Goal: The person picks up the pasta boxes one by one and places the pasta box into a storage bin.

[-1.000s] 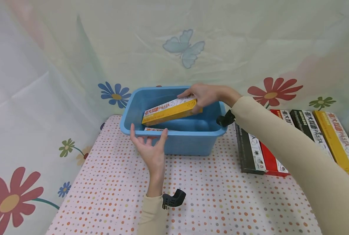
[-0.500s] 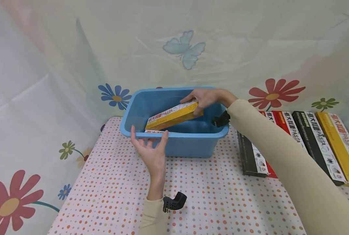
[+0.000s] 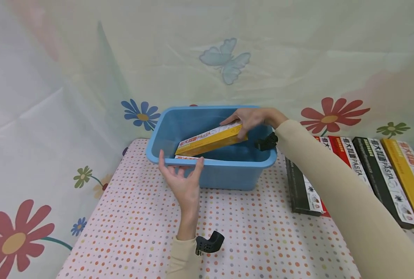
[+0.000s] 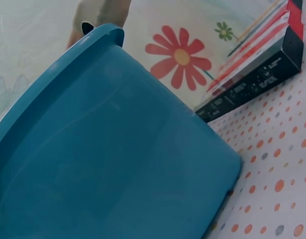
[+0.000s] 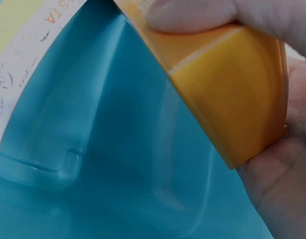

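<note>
- Right hand (image 3: 247,118): curled around the raised right end of a yellow-and-white pasta box (image 3: 210,145); grip closed to the width of the carton, with skin against its surfaces in the right wrist view.
- Position of that carton: inside the blue plastic tub (image 3: 228,176), tilted, its left end low and its right end lifted; printed white face turned upward, yellow side toward the front.
- Left hand (image 3: 185,190): at the left part of the tub's front rim; one finger and the thumb reach up over the rim, spread well apart, while the other fingers bend beneath it on the outside. The rim is what it holds.
- Second pasta box (image 3: 189,157): in the tub, along the inside of the front wall; only a strip with red lettering shows from the head. Contact with the carton above cannot be determined.
- Right side of the table: a row of further cartons, comprising a black pasta box (image 3: 301,186), a red pasta box (image 3: 343,151), another black pasta box (image 3: 374,166) and a yellow pasta box (image 3: 406,166). The right sleeve (image 3: 332,182) hides part of the row.
- Surface: dotted tablecloth (image 3: 123,217) under tub and row.
- Rear: pale curtain (image 3: 269,73) printed with flowers and a butterfly.
</note>
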Demonstrator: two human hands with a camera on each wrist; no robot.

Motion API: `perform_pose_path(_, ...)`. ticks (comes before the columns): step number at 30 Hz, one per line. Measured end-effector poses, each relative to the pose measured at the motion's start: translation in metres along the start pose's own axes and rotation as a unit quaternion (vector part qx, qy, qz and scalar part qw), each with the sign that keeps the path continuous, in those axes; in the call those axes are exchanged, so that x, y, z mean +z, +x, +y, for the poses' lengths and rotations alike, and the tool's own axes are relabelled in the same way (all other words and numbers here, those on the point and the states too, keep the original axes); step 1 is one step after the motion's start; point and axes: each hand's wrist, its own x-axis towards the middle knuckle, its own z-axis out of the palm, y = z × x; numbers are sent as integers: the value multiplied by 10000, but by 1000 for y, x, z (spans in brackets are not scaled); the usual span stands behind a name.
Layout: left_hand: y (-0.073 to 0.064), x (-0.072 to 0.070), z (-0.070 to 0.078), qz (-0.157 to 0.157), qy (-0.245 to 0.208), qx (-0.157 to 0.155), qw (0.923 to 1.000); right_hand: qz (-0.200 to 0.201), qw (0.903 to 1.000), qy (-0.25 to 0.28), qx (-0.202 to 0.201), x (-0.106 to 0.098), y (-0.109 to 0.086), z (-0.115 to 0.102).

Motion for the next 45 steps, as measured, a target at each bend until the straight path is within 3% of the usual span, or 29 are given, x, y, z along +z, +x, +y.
perform_pose_path(26, -1, 5, 2, -116, -37, 41, 9999, -165, 9997, 157, 88, -8, -11, 7)
perform_pose_path(38, -5, 9, -3, -143, 76, 20, 9999, -98, 9998, 74, 163, -10, -17, 13)
perform_pose_path(45, -5, 13, -5, -202, 58, -9, 9998, 54, 9993, 310, 211, -14, -27, 14)
